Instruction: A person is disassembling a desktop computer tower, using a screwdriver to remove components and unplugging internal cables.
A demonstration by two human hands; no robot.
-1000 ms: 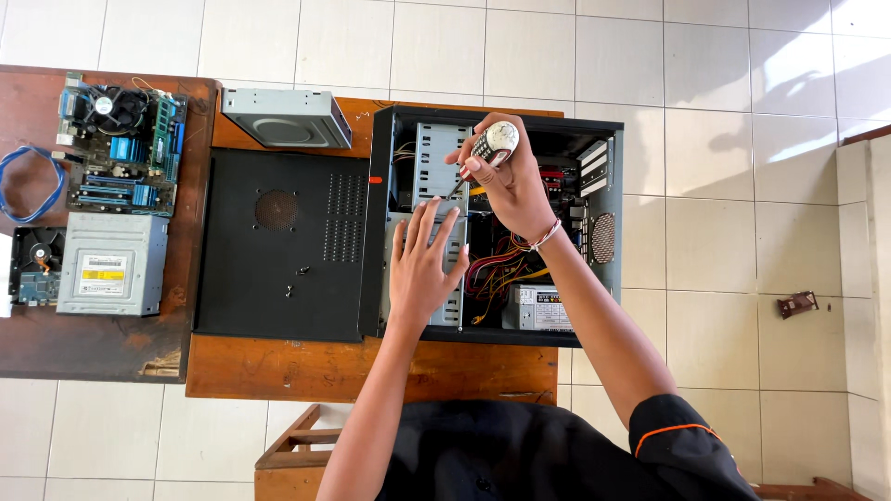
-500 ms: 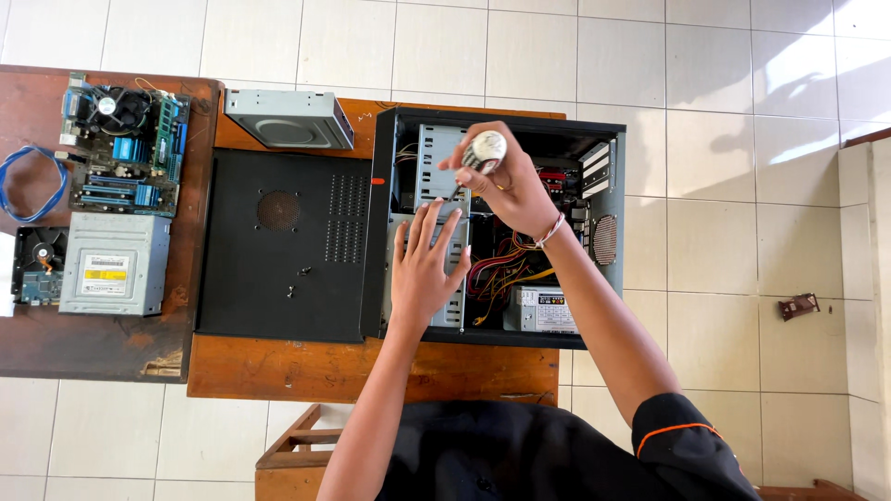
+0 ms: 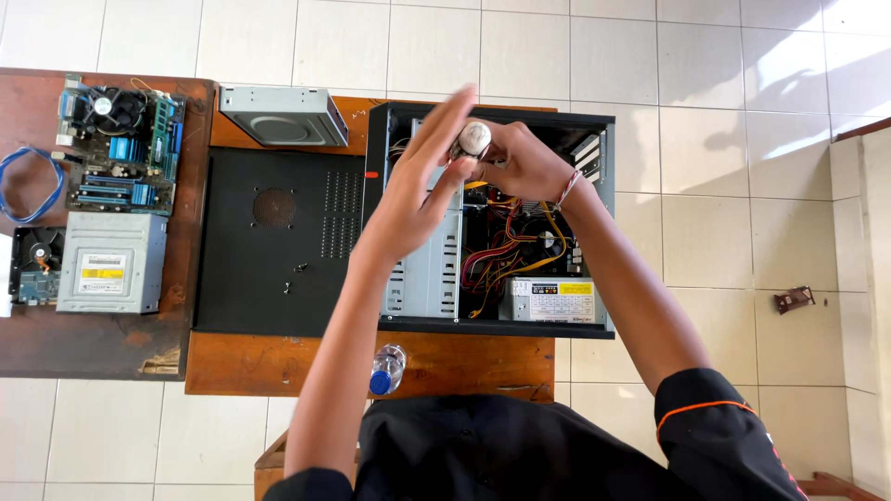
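An open black computer case [image 3: 603,223] lies on a wooden table, with red and yellow wires and a power supply [image 3: 552,300] inside. Over the case's far edge, my right hand [image 3: 529,165] grips a screwdriver by its pale round-ended handle [image 3: 474,138]. My left hand [image 3: 416,190] is raised beside it with the fingers stretched out and apart, and its thumb reaches close to the handle. The screwdriver's shaft is hidden behind my hands. Below my left hand sits the grey metal drive cage [image 3: 422,278].
The case's black side panel [image 3: 278,241] lies left of it, with a grey drive [image 3: 283,116] behind. Further left are a motherboard [image 3: 121,144], an optical drive [image 3: 111,263] and a blue cable [image 3: 28,186]. A water bottle [image 3: 385,368] stands at the near edge.
My left hand has lifted off the drive cage and risen to the screwdriver handle. My right hand has kept hold of the screwdriver and stayed at the case's far edge.
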